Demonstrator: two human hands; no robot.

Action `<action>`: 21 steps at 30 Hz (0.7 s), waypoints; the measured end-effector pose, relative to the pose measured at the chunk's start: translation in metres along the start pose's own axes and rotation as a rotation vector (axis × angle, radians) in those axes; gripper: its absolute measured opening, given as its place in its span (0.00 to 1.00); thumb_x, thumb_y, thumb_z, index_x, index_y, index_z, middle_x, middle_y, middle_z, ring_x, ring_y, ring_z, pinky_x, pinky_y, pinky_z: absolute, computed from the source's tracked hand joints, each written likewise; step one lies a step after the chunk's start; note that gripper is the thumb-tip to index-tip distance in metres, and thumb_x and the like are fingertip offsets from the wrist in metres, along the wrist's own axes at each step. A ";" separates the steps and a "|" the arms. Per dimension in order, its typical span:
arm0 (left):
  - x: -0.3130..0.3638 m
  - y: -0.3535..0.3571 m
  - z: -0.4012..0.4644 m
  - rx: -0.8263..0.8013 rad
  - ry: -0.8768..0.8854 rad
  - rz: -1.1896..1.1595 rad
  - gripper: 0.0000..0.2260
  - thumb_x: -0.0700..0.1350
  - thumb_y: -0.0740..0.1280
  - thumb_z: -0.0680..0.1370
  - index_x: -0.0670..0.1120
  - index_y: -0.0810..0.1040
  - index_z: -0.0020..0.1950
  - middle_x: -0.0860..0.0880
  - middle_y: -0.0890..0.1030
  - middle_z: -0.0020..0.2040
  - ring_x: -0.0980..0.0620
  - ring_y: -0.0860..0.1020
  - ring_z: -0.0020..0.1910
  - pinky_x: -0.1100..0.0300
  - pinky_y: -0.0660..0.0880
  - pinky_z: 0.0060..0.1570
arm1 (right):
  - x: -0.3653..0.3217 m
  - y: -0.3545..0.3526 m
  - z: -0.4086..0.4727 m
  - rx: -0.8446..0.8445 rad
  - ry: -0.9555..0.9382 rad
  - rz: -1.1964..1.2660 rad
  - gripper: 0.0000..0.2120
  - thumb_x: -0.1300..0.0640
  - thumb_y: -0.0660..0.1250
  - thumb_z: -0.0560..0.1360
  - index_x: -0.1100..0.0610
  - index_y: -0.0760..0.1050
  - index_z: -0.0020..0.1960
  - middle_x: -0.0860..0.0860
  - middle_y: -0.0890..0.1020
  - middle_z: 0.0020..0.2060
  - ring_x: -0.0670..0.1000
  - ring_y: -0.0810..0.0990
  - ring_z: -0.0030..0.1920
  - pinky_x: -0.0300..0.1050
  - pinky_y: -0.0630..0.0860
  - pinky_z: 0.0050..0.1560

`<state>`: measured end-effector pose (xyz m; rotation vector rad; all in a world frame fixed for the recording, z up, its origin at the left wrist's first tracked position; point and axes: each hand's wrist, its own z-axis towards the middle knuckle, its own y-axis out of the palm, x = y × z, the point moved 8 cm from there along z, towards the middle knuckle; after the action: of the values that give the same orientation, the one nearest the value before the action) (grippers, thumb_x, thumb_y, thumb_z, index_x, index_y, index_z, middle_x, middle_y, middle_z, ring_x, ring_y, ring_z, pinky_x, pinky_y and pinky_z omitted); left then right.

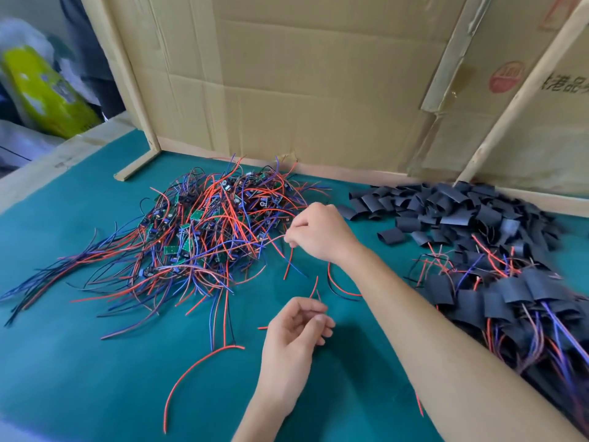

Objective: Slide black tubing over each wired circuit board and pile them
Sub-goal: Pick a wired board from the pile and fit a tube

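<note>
A tangled heap of small green circuit boards [204, 231] with red, blue and black wires lies mid-left on the green mat [79, 362]. At the heap's right edge my right hand [318, 232] pinches a red wire that leads back into the heap. My left hand [294, 339] hovers nearer me, its fingers loosely curled, with thin wire ends by its fingertips; whether it holds them is unclear. Loose flat black tubing pieces [446, 208] are piled at the back right. Boards sleeved in black tubing [510, 298] are stacked at the right.
A cardboard wall [318, 90] with wooden battens closes off the back of the table. A loose red wire [197, 368] curves across the mat near me. Yellow-green packaging [44, 90] and bags sit beyond the table's left edge.
</note>
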<state>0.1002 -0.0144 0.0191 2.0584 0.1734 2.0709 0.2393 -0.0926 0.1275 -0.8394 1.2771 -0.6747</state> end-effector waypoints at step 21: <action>-0.007 -0.004 0.004 0.006 -0.111 -0.333 0.14 0.34 0.58 0.78 0.35 0.78 0.60 0.36 0.85 0.49 0.45 0.83 0.44 0.59 0.81 0.45 | 0.043 0.009 -0.180 0.011 0.014 0.115 0.15 0.44 0.65 0.70 0.54 0.75 0.33 0.50 0.74 0.26 0.50 0.71 0.31 0.47 0.67 0.35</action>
<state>0.1041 -0.0120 0.0109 1.9819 0.4693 1.7557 0.0696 -0.1526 0.0827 -0.7478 1.3225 -0.5958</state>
